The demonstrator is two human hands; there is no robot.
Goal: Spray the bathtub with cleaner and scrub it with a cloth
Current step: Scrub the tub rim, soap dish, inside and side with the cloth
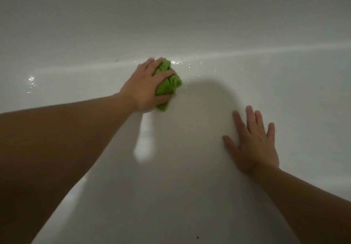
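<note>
The white bathtub (209,34) fills the whole view, its inner surface wet and glistening with droplets near the curve where wall meets floor. My left hand (146,86) grips a bunched green cloth (167,84) and presses it against the tub surface at that curve. My right hand (254,141) lies flat on the tub surface to the lower right, fingers straight and spread, holding nothing. No spray bottle is in view.
A small dark speck (197,237) lies on the tub surface near the bottom edge. A tiny yellowish mark (116,60) sits on the curve left of the cloth. Shadows of my arms and head fall across the middle.
</note>
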